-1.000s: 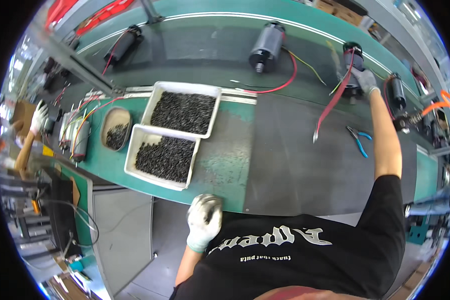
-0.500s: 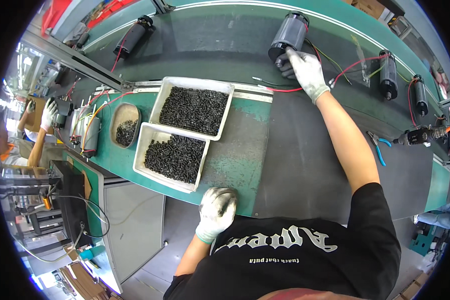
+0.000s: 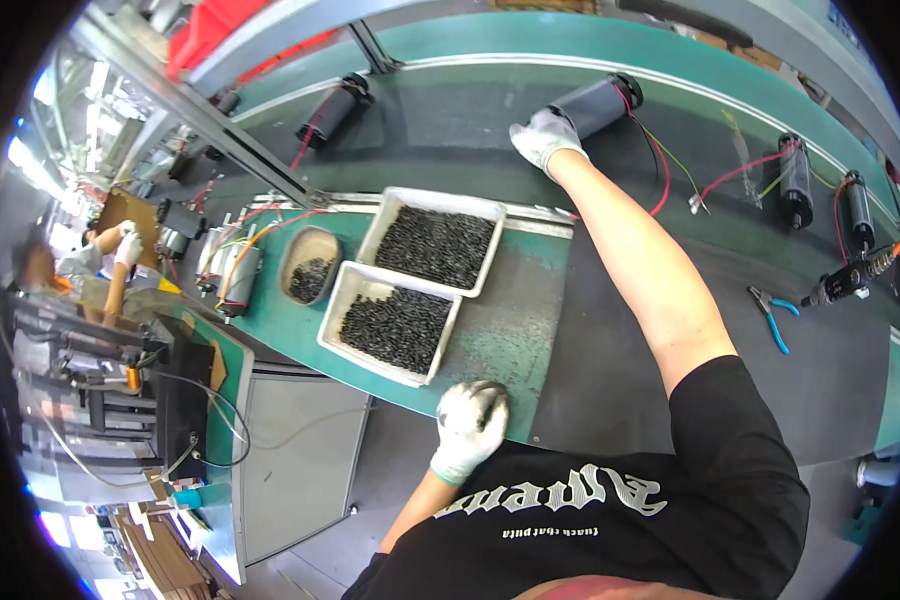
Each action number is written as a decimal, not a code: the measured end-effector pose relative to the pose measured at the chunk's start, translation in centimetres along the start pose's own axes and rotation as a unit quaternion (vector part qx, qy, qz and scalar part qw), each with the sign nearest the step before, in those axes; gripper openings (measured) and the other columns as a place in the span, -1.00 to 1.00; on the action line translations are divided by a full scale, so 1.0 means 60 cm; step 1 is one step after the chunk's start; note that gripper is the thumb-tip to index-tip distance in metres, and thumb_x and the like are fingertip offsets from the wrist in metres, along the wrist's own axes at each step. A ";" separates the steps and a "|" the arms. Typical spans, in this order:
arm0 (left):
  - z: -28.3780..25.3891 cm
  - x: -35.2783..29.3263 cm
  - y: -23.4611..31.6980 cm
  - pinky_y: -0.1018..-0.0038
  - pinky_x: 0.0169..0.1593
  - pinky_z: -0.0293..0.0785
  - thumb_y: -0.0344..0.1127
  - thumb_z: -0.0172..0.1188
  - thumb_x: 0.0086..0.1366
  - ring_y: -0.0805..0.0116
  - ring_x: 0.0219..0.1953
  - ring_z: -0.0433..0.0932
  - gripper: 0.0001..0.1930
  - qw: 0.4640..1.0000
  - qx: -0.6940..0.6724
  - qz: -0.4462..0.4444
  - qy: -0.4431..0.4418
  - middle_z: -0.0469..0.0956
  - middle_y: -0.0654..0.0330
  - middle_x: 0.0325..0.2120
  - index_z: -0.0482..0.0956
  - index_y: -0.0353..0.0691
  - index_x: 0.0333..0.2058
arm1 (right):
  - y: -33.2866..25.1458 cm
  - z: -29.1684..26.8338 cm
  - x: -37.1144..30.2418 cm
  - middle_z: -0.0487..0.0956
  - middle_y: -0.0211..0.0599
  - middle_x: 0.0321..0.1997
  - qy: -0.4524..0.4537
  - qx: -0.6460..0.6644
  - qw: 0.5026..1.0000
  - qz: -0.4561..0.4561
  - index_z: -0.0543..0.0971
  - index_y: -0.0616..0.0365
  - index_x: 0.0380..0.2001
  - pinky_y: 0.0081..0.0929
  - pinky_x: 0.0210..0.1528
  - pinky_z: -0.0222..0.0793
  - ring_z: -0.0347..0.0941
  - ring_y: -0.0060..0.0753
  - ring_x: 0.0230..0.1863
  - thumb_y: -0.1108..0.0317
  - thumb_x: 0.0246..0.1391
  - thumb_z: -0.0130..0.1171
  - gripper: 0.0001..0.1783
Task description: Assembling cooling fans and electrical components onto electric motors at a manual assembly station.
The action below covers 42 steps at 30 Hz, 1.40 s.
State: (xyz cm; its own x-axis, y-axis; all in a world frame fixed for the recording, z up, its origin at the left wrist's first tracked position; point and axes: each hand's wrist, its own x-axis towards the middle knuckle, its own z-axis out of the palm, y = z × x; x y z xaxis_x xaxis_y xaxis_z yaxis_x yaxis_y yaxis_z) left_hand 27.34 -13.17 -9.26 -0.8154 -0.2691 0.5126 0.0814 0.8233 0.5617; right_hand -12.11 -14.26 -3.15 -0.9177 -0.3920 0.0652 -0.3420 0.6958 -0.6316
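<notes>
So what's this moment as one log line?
right grip: at gray cylinder, left end | left grip: near green bench edge | pliers: on dark mat

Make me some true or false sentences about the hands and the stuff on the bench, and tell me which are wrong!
1. The right hand is at one end of a gray cylinder. True.
2. Both white trays hold small black pieces. True.
3. The left hand is inside a tray. False: it is at the near edge of the bench.
4. The pliers have red handles. False: the handles are blue.
5. Both hands wear gloves. True.
</notes>
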 end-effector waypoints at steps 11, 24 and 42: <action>0.026 -0.010 0.015 0.31 -0.25 0.48 -0.49 0.26 0.00 0.12 -0.39 0.57 -0.91 0.998 0.049 0.021 0.036 0.60 0.10 -0.43 0.58 -0.27 -0.44 | 0.059 0.144 0.122 0.59 -0.02 -0.10 0.135 0.454 0.880 0.043 0.56 0.27 -0.09 -0.25 -0.04 0.36 0.54 -0.06 -0.18 0.08 0.05 0.06 -0.50; 0.007 -0.020 -0.018 0.31 -0.26 0.47 -0.51 0.26 -0.03 0.12 -0.38 0.56 -0.87 0.999 0.026 0.021 0.021 0.61 0.09 -0.38 0.56 -0.25 -0.43 | 0.124 -0.255 -0.153 0.61 0.04 -0.37 -0.213 -0.457 0.853 -0.132 0.66 0.14 -0.51 -0.13 -0.14 0.46 0.56 0.04 -0.25 0.15 -0.16 0.09 -0.69; 0.011 0.367 -0.195 0.17 -0.03 0.47 -0.13 0.13 0.21 -0.03 -0.14 0.57 -0.69 0.912 0.350 0.037 -0.210 0.59 -0.05 -0.21 0.55 -0.16 -0.15 | 0.158 -0.153 -0.514 0.51 0.03 -0.48 -0.017 -0.053 0.998 -0.009 0.54 0.25 -0.48 -0.22 -0.33 0.35 0.46 0.10 -0.40 0.25 0.09 0.16 -0.75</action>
State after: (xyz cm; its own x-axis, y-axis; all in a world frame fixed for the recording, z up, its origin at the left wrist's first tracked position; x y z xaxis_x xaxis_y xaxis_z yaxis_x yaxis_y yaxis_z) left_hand 8.07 -28.38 -4.96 -0.9820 -0.1055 0.1566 -0.1208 0.9884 -0.0916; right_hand 11.10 9.92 -4.05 -0.9040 -0.4248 0.0486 -0.3803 0.7469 -0.5455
